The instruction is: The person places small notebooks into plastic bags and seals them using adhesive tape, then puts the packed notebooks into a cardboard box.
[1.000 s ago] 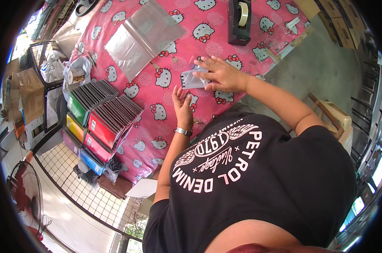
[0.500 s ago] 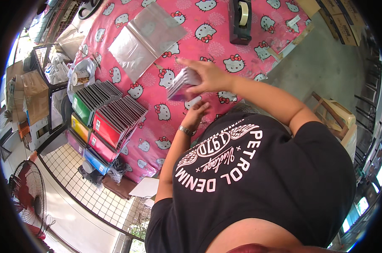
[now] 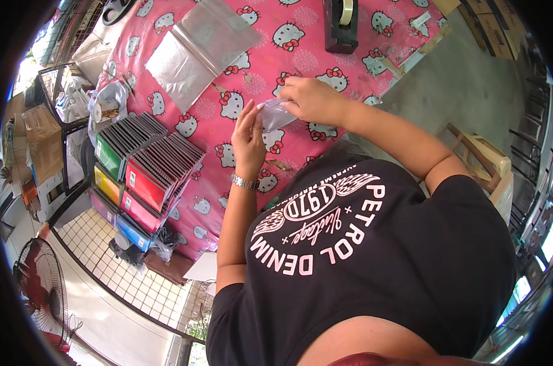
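In front of my chest, over the pink table cover (image 3: 292,64), is a clear plastic bag (image 3: 275,116) with a pale purplish tint. What lies inside it is hard to make out. My right hand (image 3: 315,101) is closed on its right end, fingers bent over the plastic. At the other end, my left hand (image 3: 248,139), with a metal watch at the wrist, pinches the plastic edge between raised fingers and thumb. Beyond the left hand, flat clear plastic bags (image 3: 200,52) lie on the cover.
Stacks of spiral notebooks (image 3: 148,174) in several colours stand at the table's left edge. A black tape dispenser (image 3: 341,27) sits at the far side. A fan (image 3: 40,283) is at lower left, a wooden-framed chair (image 3: 484,165) at right, and cardboard boxes (image 3: 493,24) at far right.
My left hand has risen from below the packet to its left end and now grips the plastic. The spiral-edged stack seen in my right hand has turned, showing mostly plastic. The view has shifted slightly.
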Tool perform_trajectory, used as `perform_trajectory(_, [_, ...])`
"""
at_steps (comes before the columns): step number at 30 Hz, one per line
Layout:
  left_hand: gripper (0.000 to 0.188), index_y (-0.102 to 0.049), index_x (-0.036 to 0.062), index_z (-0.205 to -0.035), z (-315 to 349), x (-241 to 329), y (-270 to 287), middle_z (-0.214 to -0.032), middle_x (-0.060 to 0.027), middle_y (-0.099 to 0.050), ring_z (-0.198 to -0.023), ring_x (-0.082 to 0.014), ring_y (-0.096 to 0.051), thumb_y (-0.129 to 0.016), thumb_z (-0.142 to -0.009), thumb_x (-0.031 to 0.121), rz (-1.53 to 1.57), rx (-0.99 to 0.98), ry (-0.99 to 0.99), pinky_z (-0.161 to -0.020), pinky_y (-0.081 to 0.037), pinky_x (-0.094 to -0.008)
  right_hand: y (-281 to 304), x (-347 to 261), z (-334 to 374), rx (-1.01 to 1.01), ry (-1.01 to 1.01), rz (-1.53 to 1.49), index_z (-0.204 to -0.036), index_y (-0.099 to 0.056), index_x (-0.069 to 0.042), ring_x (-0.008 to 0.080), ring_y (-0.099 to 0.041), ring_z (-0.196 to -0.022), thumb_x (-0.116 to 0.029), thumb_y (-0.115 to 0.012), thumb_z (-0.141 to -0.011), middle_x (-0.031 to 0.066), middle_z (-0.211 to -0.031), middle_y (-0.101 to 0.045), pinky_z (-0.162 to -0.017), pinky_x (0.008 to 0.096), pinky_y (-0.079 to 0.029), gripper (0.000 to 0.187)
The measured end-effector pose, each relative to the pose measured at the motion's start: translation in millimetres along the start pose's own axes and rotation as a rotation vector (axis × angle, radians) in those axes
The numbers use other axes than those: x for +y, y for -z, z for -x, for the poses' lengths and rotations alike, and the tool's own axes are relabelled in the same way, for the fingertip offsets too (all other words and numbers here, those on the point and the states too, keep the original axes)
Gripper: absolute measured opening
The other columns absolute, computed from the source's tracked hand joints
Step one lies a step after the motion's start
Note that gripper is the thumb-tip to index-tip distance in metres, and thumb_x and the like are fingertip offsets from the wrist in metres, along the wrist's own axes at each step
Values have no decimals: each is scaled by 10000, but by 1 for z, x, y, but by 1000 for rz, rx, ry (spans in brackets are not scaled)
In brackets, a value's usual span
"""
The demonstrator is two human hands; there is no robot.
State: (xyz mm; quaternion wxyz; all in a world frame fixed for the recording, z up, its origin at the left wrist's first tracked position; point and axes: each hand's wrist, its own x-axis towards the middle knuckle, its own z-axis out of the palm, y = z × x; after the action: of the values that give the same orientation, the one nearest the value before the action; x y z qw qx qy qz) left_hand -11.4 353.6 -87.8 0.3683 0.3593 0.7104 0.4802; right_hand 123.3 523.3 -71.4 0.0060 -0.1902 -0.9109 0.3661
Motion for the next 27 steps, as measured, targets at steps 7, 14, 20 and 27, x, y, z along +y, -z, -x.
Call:
perform_trajectory(7, [462, -449, 8, -1392, 3, -7, 34, -1376, -91, -505, -1259, -182, -477, -476, -932, 45, 429, 59, 140, -1021, -381, -294, 42, 29, 9, 35, -67, -400, -1185, -643, -86, 167, -628, -787, -120, -678, -828, 70, -933, -581, -732, 311, -512, 361])
perform_trajectory(14, [544, -465, -30, -1360, -42, -50, 24, -1274, -92, -575, -1200, -171, -501, -552, -826, 34, 768, -391, 352, -1013, -374, -308, -5, 57, -15, -198, 63, -531, -1257, -618, -137, 160, -529, -851, -196, -706, -834, 55, -985, -510, -784, 312, -465, 435])
perform_trajectory(20, [377, -673, 13, -1125, -49, -55, 19, -1117, -55, -661, -1072, -160, -560, -719, -754, 64, 430, -306, 371, -892, -459, -328, -15, 51, -21, -197, 47, -531, -1119, -693, -127, 120, -509, -779, -163, -737, -787, 17, -915, -517, -677, 265, -438, 337])
perform_trajectory(27, [263, -760, 108, -958, -30, -11, -9, -852, -54, -603, -650, -166, -567, -695, -730, -6, -478, 97, -203, -636, -474, -260, -37, 38, -16, 141, 218, -435, -943, -705, -75, 150, -574, -685, -75, -699, -771, 21, -824, -562, -618, 297, -477, 172])
